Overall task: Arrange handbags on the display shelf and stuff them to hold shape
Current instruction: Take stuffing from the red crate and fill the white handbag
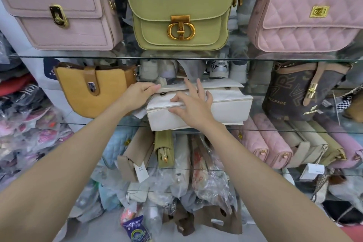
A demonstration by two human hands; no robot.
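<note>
Hands — two (137, 92) (193, 104) — on one white handbag (225, 108).

I see sneakers (218, 68) behind the glass. Bagged shoes (29, 124) pile at left — a brown paper bag (216, 220) below.

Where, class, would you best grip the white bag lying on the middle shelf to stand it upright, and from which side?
Probably by its two short ends, from the front. The white bag lies flat with its base facing the viewer and its flap open behind. The left hand already holds the left end; the right hand rests on top.
</note>
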